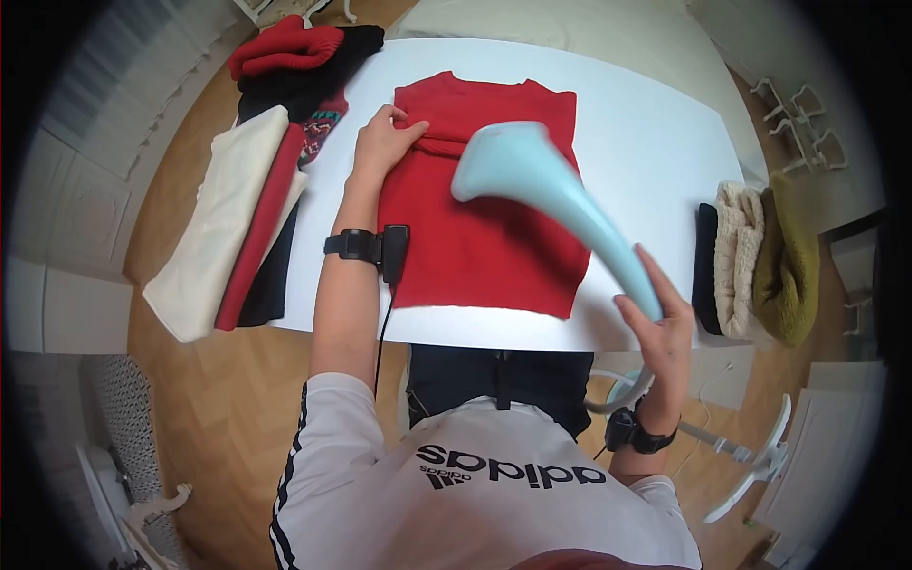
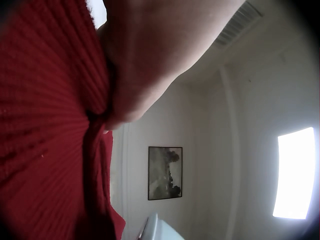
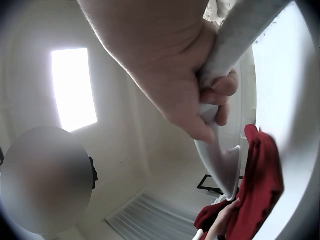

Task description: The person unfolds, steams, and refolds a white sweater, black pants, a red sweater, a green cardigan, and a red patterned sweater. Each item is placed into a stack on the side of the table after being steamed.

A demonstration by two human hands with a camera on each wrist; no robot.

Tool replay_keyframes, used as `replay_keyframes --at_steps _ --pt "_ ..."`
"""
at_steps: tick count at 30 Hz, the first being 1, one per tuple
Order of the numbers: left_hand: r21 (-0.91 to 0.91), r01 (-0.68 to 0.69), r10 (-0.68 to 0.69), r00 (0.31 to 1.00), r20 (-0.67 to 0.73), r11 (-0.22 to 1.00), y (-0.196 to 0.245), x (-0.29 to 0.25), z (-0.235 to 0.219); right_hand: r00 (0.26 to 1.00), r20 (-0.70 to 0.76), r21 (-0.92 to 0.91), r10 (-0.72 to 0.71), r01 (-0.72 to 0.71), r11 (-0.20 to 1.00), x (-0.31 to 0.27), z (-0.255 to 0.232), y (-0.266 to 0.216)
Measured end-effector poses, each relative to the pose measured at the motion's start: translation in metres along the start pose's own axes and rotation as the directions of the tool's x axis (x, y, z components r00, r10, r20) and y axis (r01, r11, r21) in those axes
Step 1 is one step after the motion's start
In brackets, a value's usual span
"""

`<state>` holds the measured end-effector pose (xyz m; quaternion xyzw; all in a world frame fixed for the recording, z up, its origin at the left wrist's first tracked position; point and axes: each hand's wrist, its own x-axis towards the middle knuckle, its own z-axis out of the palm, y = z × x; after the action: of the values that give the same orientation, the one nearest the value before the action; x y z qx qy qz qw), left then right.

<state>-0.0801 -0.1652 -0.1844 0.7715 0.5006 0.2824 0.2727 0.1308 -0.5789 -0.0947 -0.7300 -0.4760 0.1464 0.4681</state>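
A red knit sweater (image 1: pixel 456 256) lies spread on the white table, a raised fold (image 1: pixel 442 145) running across its upper part. My left hand (image 1: pixel 382 144) pinches the sweater at the left end of that fold; in the left wrist view the ribbed knit (image 2: pixel 45 140) bunches at the fingers. With my right hand (image 1: pixel 665 328) I grip the handle of a light blue garment steamer (image 1: pixel 570 204). Its wide head (image 1: pixel 503 157) overlaps the fold's right part in the head view. The right wrist view has fingers wrapped around the handle, the steamer head (image 3: pixel 222 167) close by the red knit.
Folded white and red clothes (image 1: pixel 214 228) and a dark pile topped with red knitwear (image 1: pixel 285 47) lie along the table's left side. Cream (image 1: pixel 736 256) and olive (image 1: pixel 788 266) knits stand at the right edge. The steamer's hose (image 1: pixel 627 399) hangs below the table's front edge.
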Motion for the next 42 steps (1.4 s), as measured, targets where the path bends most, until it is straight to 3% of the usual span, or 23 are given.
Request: replay_keyframes --at_steps 1,2,4,6,10,12,14,17,20,22,26,28,30,34,36,38,40,42 --pt "0.0 0.004 -0.004 1.0 -0.013 1.0 0.001 -0.002 0.0 0.993 0.071 0.034 0.095 -0.098 0.995 -0.002 0.002 -0.007" --pt "-0.002 0.01 -0.01 1.0 -0.028 1.0 0.001 -0.003 -0.001 0.993 0.067 0.033 0.094 -0.096 0.995 -0.005 0.0 -0.006" --pt "-0.017 0.005 -0.005 1.0 -0.022 1.0 0.001 -0.007 -0.003 0.973 0.213 -0.03 0.084 -0.079 0.996 -0.014 -0.01 0.0" --pt "-0.048 -0.006 0.005 1.0 -0.011 0.999 0.003 -0.01 -0.002 0.973 0.204 -0.063 0.104 -0.093 0.994 -0.024 -0.031 0.0" --pt "-0.08 -0.03 0.024 0.997 -0.072 0.996 -0.002 -0.004 0.0 0.998 0.064 -0.059 -0.007 0.011 0.998 -0.03 -0.085 0.016" --pt "-0.098 -0.031 0.02 0.994 -0.105 0.995 -0.005 -0.006 0.003 0.96 -0.057 0.132 0.273 -0.263 0.956 -0.017 -0.102 -0.006" --pt "-0.108 -0.036 0.023 0.993 -0.113 0.994 -0.002 -0.007 0.001 0.942 -0.21 0.171 0.262 -0.229 0.958 0.017 -0.086 -0.032" --pt "-0.093 0.024 -0.028 0.999 -0.042 0.995 -0.002 -0.006 -0.001 0.923 -0.35 0.002 0.161 -0.171 0.985 0.086 -0.069 -0.03" --pt "-0.102 0.024 -0.03 0.998 -0.063 0.995 -0.003 -0.006 0.002 0.929 -0.359 -0.155 0.091 -0.155 0.976 0.172 -0.058 0.03" --pt "-0.099 0.042 -0.048 0.997 -0.059 0.994 -0.004 -0.005 0.001 0.931 -0.337 -0.09 0.142 -0.182 0.979 0.221 -0.05 0.072" --pt "-0.112 0.023 -0.032 0.996 -0.083 0.993 -0.004 -0.008 0.002 0.921 -0.323 -0.143 0.217 -0.274 0.951 0.289 -0.036 0.146" --pt "-0.133 0.002 -0.015 0.995 -0.094 0.991 -0.006 -0.008 0.003 0.922 -0.327 -0.126 0.207 -0.26 0.957 0.303 -0.029 0.173" --pt "-0.139 -0.001 -0.015 0.993 -0.117 0.99 -0.007 -0.008 0.002 0.915 -0.337 -0.225 0.221 -0.306 0.925 0.324 -0.023 0.2" --pt "-0.142 0.014 -0.027 0.996 -0.088 0.99 -0.003 -0.008 0.003 0.94 -0.299 -0.351 0.167 -0.271 0.896 0.327 -0.007 0.2" --pt "-0.127 0.004 -0.017 0.995 -0.103 0.992 -0.007 -0.006 0.005 0.938 -0.267 -0.345 0.222 -0.308 0.887 0.321 -0.002 0.182" --pt "-0.124 0.007 -0.019 0.995 -0.095 0.992 -0.007 -0.005 0.005 0.959 -0.218 -0.481 0.18 -0.266 0.835 0.311 0.005 0.163" --pt "-0.115 0.008 -0.018 0.996 -0.091 0.993 -0.007 -0.004 0.005 0.961 -0.219 -0.475 0.169 -0.256 0.842 0.31 0.017 0.157" --pt "-0.124 0.003 -0.017 0.994 -0.112 0.992 -0.009 -0.005 0.006 0.963 -0.226 -0.644 0.144 -0.259 0.72 0.309 0.031 0.152"
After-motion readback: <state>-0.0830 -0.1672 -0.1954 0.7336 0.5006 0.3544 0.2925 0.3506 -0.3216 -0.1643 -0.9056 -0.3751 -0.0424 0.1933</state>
